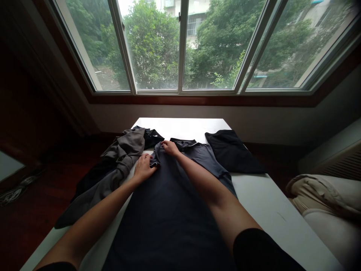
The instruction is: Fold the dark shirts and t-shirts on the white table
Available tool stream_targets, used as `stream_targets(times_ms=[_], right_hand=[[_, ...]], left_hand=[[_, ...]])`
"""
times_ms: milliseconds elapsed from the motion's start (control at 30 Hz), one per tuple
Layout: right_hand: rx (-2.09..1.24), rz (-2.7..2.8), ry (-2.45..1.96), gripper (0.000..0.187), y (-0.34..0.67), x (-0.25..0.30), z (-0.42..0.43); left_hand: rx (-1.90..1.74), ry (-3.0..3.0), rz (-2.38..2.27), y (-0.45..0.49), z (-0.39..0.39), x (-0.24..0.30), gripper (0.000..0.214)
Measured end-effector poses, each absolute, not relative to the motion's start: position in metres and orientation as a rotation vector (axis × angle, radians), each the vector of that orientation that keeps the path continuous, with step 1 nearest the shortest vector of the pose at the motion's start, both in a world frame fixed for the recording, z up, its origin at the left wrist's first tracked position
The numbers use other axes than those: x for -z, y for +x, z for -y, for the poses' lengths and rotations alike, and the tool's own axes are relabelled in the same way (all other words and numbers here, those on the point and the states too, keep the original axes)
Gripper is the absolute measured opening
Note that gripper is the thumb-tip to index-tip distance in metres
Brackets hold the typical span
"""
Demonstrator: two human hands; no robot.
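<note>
A dark grey-blue polo shirt (175, 203) lies spread on the white table, its buttoned collar (183, 143) toward the window. My right hand (170, 147) is closed on the fabric at the shirt's left shoulder seam, fingertips pinched together. Lower down, my left hand (144, 168) grips the edge of the left sleeve (155, 160), which has a thin pale trim. Part of that sleeve is hidden under my fingers. The opposite sleeve (225, 173) lies flat, partly behind my right forearm.
Rumpled grey and black clothes (124, 150) are heaped along the left side of the white table (262, 203), hanging over its edge. A folded black garment (234, 150) lies at the right. Beyond the table is a window (180, 92); beige cushions (324, 195) are at the right.
</note>
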State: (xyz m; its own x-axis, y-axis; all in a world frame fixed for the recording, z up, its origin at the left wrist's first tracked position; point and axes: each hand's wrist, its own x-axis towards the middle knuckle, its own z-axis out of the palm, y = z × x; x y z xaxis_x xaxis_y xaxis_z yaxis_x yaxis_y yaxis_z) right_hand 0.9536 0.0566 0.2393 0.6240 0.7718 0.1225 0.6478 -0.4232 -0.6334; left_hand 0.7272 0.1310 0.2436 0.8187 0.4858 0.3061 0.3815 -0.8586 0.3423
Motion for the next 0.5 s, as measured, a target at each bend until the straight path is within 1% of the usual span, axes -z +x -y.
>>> stream_targets(times_ms=[67, 100, 200, 267, 333, 400, 433, 500], right_hand=[[-0.258, 1.03, -2.196, 0.031, 0.948, -0.24, -0.062], [-0.26, 0.991, -2.191, 0.031, 0.945, -0.24, -0.064], [-0.254, 0.955, -2.143, 0.044, 0.937, -0.239, -0.07], [-0.265, 1.012, -2.094, 0.049, 0.935, -0.239, -0.074], [-0.29, 1.087, -2.073, 0.042, 0.935, -0.238, -0.075], [-0.304, 1.107, -2.1, 0.032, 0.937, -0.238, -0.075], [-0.305, 1.088, -2.122, 0.029, 0.939, -0.238, -0.075], [-0.298, 1.024, -2.155, 0.032, 0.943, -0.236, -0.072]], left_hand=[[-0.59, 2.773, -0.704, 0.726, -0.13, -0.248, 0.02], [-0.619, 2.784, -0.712, 0.726, -0.129, -0.251, 0.015], [-0.654, 2.829, -0.577, 0.727, -0.12, -0.259, 0.019], [-0.567, 2.848, -0.367, 0.728, -0.112, -0.261, 0.021], [-0.465, 2.816, -0.114, 0.728, -0.104, -0.261, 0.02], [-0.448, 2.737, 0.044, 0.727, -0.102, -0.26, 0.021], [-0.475, 2.696, 0.055, 0.725, -0.104, -0.259, 0.023], [-0.535, 2.632, -0.004, 0.72, -0.112, -0.257, 0.035]])
